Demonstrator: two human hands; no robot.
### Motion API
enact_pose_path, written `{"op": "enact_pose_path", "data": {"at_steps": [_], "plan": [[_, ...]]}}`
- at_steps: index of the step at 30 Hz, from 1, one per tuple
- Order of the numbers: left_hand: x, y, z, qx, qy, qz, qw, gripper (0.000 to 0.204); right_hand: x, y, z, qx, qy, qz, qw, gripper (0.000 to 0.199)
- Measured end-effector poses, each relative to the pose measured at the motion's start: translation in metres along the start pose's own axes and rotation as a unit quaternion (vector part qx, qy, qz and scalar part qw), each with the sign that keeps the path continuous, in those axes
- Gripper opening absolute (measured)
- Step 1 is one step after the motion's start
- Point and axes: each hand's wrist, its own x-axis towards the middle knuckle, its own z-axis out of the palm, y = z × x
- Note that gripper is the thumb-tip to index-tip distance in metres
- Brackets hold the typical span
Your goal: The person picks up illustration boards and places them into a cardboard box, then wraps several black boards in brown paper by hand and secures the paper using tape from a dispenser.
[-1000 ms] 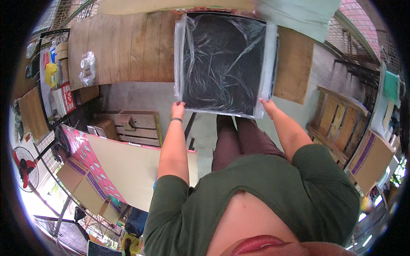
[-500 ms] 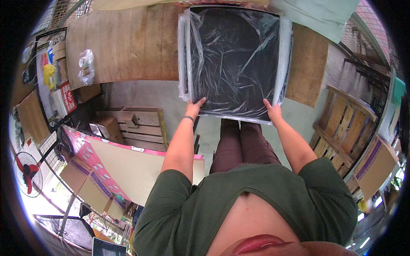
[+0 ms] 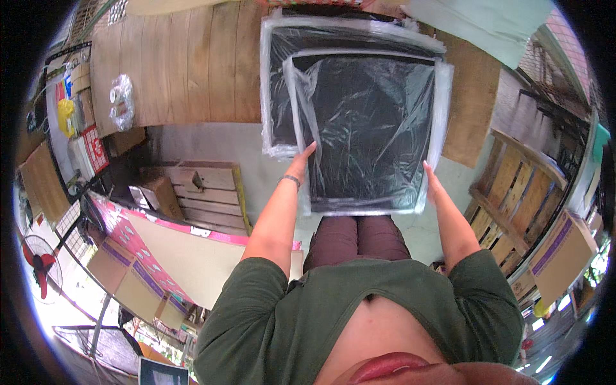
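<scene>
Panel [image 3: 372, 128] | left hand [image 3: 300, 165] and right hand [image 3: 431, 183] grasp its edges | risk: slick wrap slips, panel misses stack [image 3: 282, 83] on table [image 3: 186, 64]

Bare wooden tabletop [image 3: 186, 70] lies open left of the wrapped black stack [image 3: 282, 96], up to a plastic bag [image 3: 120, 101].

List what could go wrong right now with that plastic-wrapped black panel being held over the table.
1. Left hand and right hand grip the upper wrapped panel only at its near edge, so the far side could tip or drop.
2. The loose, wrinkled clear wrap looks slippery; the panel may slide in the grip.
3. It sits askew over the lower wrapped panel on the wooden table, so the stack may end up uneven and overhang the edge.
</scene>
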Motion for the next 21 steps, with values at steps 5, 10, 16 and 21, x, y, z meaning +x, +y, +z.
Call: {"op": "enact_pose_path", "data": {"at_steps": [5,10,16,21], "plan": [[-0.035,0.017,0.036,0.169,0.086,0.092,0.978,0.087,-0.014,-0.006,0.009,0.017,0.075,-0.051,0.996,0.091],[-0.083,0.016,0.040,0.166,0.124,0.150,0.967,0.055,-0.088,-0.030,0.007,-0.166,0.139,-0.071,0.974,0.079],[-0.214,0.069,0.060,0.233,0.201,0.234,0.922,0.069,-0.170,-0.082,0.008,-0.213,0.098,-0.134,0.963,0.072],[-0.289,0.031,0.033,0.141,0.227,0.273,0.924,0.060,-0.206,-0.109,0.031,-0.322,0.055,-0.176,0.929,0.068]]}}
